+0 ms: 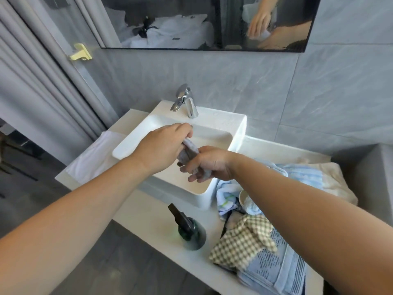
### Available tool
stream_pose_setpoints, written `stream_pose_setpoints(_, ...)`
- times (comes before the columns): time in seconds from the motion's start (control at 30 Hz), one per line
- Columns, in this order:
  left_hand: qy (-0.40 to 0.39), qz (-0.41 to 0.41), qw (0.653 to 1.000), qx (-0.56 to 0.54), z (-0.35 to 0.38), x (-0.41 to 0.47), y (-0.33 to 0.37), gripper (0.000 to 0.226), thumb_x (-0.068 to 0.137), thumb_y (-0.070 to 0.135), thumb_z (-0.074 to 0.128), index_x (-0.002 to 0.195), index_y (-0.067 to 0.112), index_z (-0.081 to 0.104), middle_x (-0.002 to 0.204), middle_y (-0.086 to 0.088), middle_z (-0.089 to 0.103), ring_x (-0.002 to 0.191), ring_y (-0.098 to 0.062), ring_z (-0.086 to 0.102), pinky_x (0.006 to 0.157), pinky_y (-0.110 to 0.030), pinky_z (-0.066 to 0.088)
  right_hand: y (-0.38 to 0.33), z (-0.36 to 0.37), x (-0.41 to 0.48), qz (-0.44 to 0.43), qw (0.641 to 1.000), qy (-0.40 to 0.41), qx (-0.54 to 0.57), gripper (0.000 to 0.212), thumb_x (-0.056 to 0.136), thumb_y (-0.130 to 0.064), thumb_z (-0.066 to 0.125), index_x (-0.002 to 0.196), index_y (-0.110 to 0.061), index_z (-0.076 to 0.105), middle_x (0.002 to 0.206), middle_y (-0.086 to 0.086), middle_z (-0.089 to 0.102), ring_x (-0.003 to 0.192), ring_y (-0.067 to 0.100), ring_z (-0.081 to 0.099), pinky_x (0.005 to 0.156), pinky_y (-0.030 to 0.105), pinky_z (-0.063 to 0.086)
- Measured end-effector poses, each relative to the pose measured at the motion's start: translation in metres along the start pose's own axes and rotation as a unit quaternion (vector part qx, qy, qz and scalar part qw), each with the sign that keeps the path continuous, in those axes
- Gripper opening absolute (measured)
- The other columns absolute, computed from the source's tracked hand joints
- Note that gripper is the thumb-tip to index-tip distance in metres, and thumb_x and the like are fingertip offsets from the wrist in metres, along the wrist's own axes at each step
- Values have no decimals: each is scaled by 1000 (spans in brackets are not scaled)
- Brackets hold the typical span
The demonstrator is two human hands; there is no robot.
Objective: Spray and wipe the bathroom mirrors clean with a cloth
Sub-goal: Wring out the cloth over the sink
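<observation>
Over the white basin (238,126) both my hands hold a twisted grey cloth (190,150). My left hand (161,147) grips its upper end and my right hand (209,165) grips its lower end, fingers curled round it. The mirror (170,22) hangs on the grey tiled wall above the basin and reflects my hands and a bedroom. A dark green spray bottle (190,232) stands on the counter in front of the basin.
A chrome tap (186,101) stands at the basin's back. Checked, blue and beige towels (255,241) are piled on the counter at the right. A white towel (93,156) lies left of the basin. Grey curtains (42,81) hang at the left.
</observation>
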State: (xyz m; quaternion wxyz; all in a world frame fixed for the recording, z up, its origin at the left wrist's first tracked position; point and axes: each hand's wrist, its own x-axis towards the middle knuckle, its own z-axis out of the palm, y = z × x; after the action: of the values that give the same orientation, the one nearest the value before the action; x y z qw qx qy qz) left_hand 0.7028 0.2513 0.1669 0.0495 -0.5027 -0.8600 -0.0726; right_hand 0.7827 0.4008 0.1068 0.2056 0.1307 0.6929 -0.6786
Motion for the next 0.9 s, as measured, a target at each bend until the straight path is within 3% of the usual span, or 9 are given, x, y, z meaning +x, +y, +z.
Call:
stream_pose_setpoints(0.13,6,-31,997,-74,19,-5,-37,30,95,7,55,115,28,48,117,7,58,85,-24,60,73,-40,52,-5,15,28,-1,996,45,-74,27,86,-20,84,98,-31,62,94,3,66,77,19,70,80,34,60)
stream_pose_setpoints(0.2,15,-48,983,-176,31,-1,-51,34,91,-1,55,113,25,52,115,8,54,81,-10,59,71,-25,50,-4,21,43,4,993,72,-94,26,85,-21,86,95,-21,62,86,6,67,72,19,71,72,32,64)
stream_pose_setpoints(0.33,18,-58,951,-303,49,0,-81,51,83,-7,62,117,31,57,126,7,49,95,-4,60,83,-18,52,2,35,75,28,980,163,-114,43,80,-27,90,71,-14,49,57,1,54,47,18,49,46,24,41)
stream_pose_setpoints(0.47,-18,104,966,-236,70,-6,-115,86,71,-23,51,145,21,54,167,3,16,132,-5,43,105,-16,42,2,43,94,75,995,70,-1,54,78,-17,90,71,-24,36,60,-4,32,56,16,23,57,31,19)
stream_pose_setpoints(0.53,-3,204,970,-132,82,2,-131,90,67,-23,55,151,9,48,171,-10,9,135,-19,41,103,-31,48,2,42,97,85,994,36,62,57,83,-9,85,69,-27,33,62,-4,25,59,16,15,60,32,12)
stream_pose_setpoints(0.63,43,321,945,-50,100,28,-149,77,76,-17,58,151,-1,44,166,-23,21,133,-35,46,107,-40,44,-2,42,103,89,990,15,107,58,88,-6,79,66,-28,29,64,-4,18,60,17,8,55,30,9)
stream_pose_setpoints(0.73,107,371,922,-20,116,48,-153,49,94,4,56,142,5,58,156,-12,47,119,-31,56,100,-41,45,-7,44,111,90,990,34,106,60,90,-4,74,57,-28,30,59,-5,18,55,15,9,53,29,7)
stream_pose_setpoints(0.8,145,379,914,3,125,59,-152,36,94,14,53,125,11,70,131,-6,66,103,-30,57,87,-42,47,-8,44,118,98,987,57,112,58,88,-3,74,58,-27,30,58,-5,19,52,14,10,51,28,8)
stream_pose_setpoints(0.9,154,394,906,31,130,76,-152,21,83,12,55,98,14,70,90,-4,62,80,-29,52,72,-42,42,-3,40,129,127,980,112,101,57,86,0,73,63,-26,28,57,-3,21,48,14,14,47,24,11)
